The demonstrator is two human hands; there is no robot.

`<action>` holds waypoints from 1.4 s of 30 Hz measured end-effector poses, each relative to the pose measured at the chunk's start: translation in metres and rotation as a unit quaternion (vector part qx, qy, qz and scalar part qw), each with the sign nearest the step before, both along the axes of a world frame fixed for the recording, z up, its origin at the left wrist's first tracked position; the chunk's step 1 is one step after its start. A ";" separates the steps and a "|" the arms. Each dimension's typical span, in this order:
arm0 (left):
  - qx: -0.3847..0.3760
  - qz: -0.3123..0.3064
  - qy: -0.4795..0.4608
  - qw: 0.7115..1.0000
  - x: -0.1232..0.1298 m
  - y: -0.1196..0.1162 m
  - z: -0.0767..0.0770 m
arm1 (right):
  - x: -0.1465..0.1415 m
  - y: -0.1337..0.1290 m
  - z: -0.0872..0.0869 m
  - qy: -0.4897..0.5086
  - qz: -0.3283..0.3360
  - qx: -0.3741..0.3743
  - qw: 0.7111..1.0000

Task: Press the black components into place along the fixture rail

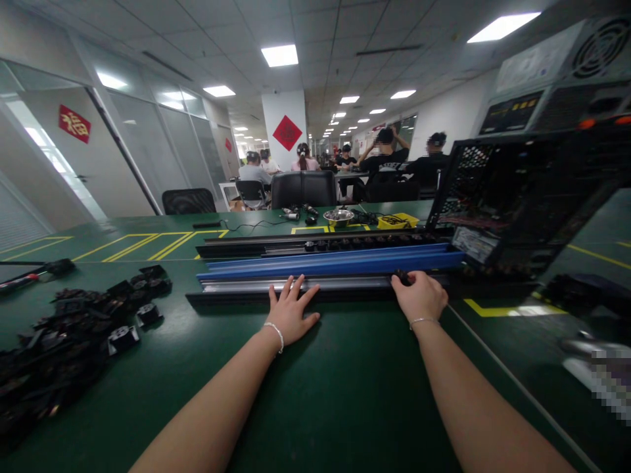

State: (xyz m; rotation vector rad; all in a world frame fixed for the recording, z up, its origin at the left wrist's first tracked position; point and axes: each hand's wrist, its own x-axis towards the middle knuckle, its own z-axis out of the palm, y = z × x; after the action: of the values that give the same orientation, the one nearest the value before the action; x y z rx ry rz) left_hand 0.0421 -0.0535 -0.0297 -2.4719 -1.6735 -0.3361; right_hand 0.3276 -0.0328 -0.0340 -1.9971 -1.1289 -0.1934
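My left hand [292,311] lies with its fingers spread across the front edge of a long black rail [236,299] with a silvery channel. At the right part of that rail, my right hand [420,295] is closed round a small black part [403,276], mostly covered by the fingers. Directly behind the rail lies a long blue rail [325,261]. Farther back is another black rail [231,250], with a row of small black parts [365,244] along its right half.
A heap of black parts [64,328] covers the table's left side. An open computer case [493,203] stands at the right. Behind the rails are a metal bowl [338,217], a yellow tray [398,221] and cables. Several people sit in the background.
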 end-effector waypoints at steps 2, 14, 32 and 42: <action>-0.004 0.003 0.002 1.000 0.001 0.000 0.000 | -0.001 0.000 0.000 0.000 0.003 -0.001 1.000; -0.005 0.002 -0.004 1.000 0.001 0.000 0.000 | -0.004 -0.001 0.002 0.014 0.031 -0.011 0.999; 0.010 -0.005 0.002 1.000 -0.001 0.001 -0.004 | -0.012 -0.004 0.004 -0.019 0.084 0.001 0.996; 0.012 -0.007 0.000 1.000 -0.001 0.002 -0.005 | -0.014 -0.005 0.006 -0.016 0.121 -0.002 0.992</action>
State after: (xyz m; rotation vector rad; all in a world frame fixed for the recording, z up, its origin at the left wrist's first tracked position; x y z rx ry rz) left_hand 0.0411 -0.0518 -0.0343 -2.4662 -1.6431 -0.3551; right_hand 0.3136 -0.0381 -0.0275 -1.8456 -1.3811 -0.0974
